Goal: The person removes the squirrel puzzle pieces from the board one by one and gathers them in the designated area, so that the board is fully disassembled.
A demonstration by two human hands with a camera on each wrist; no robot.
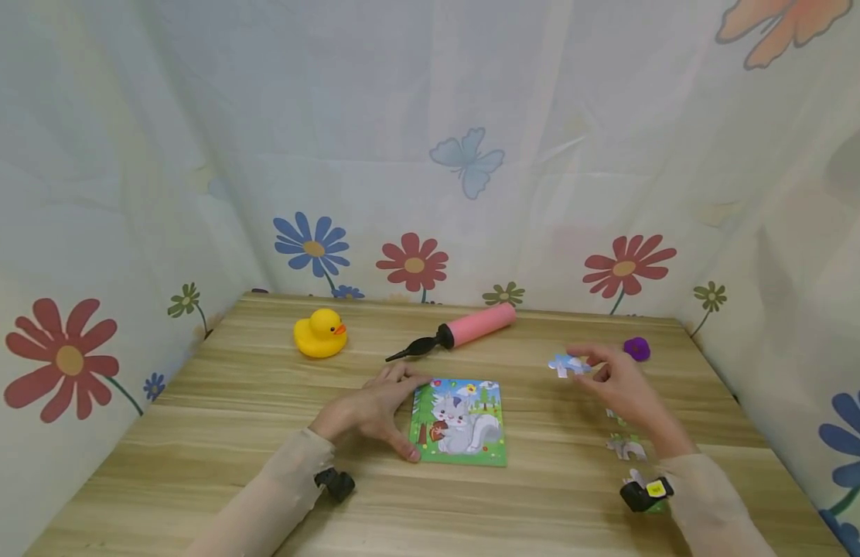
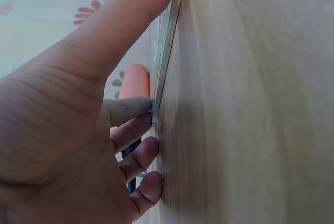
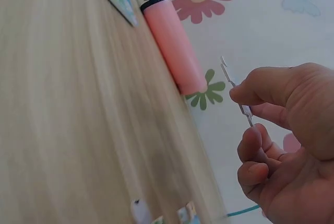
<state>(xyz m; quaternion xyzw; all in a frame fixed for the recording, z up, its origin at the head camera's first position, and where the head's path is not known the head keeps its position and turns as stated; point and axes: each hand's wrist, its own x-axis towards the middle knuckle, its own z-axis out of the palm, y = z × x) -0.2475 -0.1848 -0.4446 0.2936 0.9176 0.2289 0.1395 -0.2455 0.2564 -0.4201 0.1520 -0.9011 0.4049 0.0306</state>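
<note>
Here the wooden table (image 1: 263, 433) carries a squirrel puzzle board (image 1: 460, 422) at its middle; the left hand (image 1: 377, 410) lies flat at the board's left edge, fingers (image 2: 136, 107) fairly straight and touching its rim; that steadying should hold while a piece goes in. Right of the board and raised off the table, the right hand (image 1: 621, 383) pinches a pale blue puzzle piece (image 1: 565, 364) between thumb and fingertips; it probably wants turning to match the gap, then lowering flat.
</note>
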